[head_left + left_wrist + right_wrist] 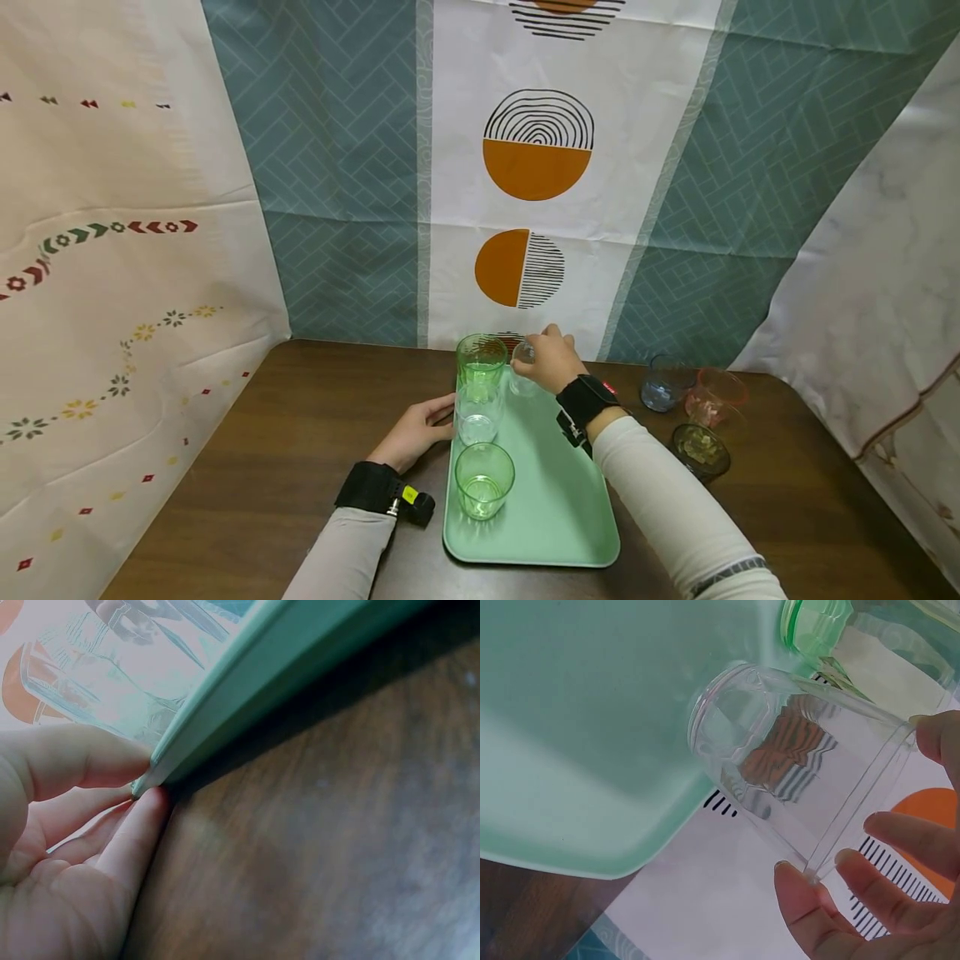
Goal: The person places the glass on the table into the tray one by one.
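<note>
So, far left of the green tray (555,492) hangs floral-print white cloth (112,275), then brown wood tabletop (240,483). Left hand (414,432) rests loosely straight fingers against the tray's edge. Teal-and-white fabric (345,167) hangs behind the tray. Right hand (553,358) pinches a clear tumbler (802,765) by its rim, over the tray's far end. Right of the tray: blue tumbler (660,392), reddish tumbler (716,396), marbled cloth (877,275).
</note>
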Available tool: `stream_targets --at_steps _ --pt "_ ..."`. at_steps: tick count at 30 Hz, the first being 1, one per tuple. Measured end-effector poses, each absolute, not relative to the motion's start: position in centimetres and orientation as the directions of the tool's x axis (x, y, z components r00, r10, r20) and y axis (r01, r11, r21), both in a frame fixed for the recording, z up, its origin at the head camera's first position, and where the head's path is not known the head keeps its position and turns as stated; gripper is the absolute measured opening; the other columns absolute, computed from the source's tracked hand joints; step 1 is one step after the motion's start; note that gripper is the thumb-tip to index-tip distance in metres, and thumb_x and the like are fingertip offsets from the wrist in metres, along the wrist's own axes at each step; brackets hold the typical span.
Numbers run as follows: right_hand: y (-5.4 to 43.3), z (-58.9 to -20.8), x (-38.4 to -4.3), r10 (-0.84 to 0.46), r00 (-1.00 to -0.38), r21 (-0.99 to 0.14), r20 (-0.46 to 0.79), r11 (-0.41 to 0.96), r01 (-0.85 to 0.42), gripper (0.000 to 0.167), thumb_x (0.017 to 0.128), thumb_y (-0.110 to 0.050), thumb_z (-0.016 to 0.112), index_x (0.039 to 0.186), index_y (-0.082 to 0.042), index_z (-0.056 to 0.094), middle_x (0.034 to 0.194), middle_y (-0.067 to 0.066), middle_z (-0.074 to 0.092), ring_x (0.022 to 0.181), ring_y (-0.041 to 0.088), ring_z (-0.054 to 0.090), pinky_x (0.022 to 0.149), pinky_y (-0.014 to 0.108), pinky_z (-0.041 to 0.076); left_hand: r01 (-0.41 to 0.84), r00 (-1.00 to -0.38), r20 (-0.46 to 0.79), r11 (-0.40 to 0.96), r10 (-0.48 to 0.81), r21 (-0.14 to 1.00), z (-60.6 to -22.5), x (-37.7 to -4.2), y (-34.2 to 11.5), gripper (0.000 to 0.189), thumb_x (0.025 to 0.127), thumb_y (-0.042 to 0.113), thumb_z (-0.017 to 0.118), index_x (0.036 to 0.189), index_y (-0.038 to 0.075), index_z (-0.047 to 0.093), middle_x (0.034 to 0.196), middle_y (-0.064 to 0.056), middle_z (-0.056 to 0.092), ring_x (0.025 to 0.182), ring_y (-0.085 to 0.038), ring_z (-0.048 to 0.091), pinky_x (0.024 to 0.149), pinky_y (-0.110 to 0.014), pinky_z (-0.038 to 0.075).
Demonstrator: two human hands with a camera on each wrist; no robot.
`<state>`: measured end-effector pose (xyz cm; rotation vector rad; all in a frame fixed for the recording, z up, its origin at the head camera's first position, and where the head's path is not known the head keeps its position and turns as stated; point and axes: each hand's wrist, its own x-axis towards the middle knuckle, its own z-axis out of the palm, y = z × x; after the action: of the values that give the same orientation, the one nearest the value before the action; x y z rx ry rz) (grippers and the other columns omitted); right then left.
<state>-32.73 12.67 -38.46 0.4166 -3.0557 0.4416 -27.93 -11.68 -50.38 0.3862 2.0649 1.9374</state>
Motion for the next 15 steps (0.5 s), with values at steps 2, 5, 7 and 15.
stream_targets --at_steps 2,5,7,15 --pt "12.57 -38.53 -32.74 -0.265 -0.962 -0.275 0.064 0.922 -0.273 0.044 0.098 -0.033 0.069 0.128 -0.002 0.067 0.116 0.022 0.054 0.099 0.035 0.049 0.089 0.049 0.042 0.002 -0.925 -0.022 0.061 0.38 0.998 -50.33 -27.94 -11.64 0.065 0.097 -0.005 0.061 0.155 -0.006 0.033 0.158 -0.027 0.035 0.146 -0.039 0.034 0.109 -0.04 0.046" --pt "12.42 -38.58 -32.77 -0.267 -0.962 -0.272 0.061 0.923 -0.274 0.036 0.098 -0.032 0.068 0.119 -0.003 0.071 0.111 0.018 0.055 0.099 0.033 0.049 0.089 0.048 0.039 0.007 -0.925 -0.017 0.062 0.379 0.998 -50.27 -27.9 -11.62 0.064 0.097 -0.003 0.063 0.155 -0.006 0.034 0.157 -0.027 0.036 0.146 -0.039 0.034 0.109 -0.041 0.045" --pt "12.34 -38.59 -32.8 -0.266 -0.962 -0.271 0.06 0.923 -0.272 0.033 0.099 -0.032 0.068 0.116 -0.003 0.071 0.109 0.017 0.055 0.099 0.032 0.049 0.09 0.048 0.039 0.006 -0.927 -0.017 0.06 0.376 0.998 -50.26 -27.87 -11.61 0.064 0.097 -0.003 0.063 0.154 -0.006 0.035 0.157 -0.027 0.036 0.146 -0.039 0.034 0.11 -0.041 0.045" --pt "12.28 -38.8 -33.29 -0.279 -0.959 -0.245 0.053 0.927 -0.283 0.028 0.102 -0.031 0.064 0.11 -0.005 0.072 0.102 0.014 0.058 0.103 0.032 0.05 0.09 0.05 0.037 0.004 -0.926 -0.014 0.047 0.378 0.999 -50.54 -28.04 -11.67 0.065 0.097 -0.001 0.065 0.154 -0.007 0.035 0.157 -0.027 0.036 0.146 -0.039 0.034 0.11 -0.04 0.045"
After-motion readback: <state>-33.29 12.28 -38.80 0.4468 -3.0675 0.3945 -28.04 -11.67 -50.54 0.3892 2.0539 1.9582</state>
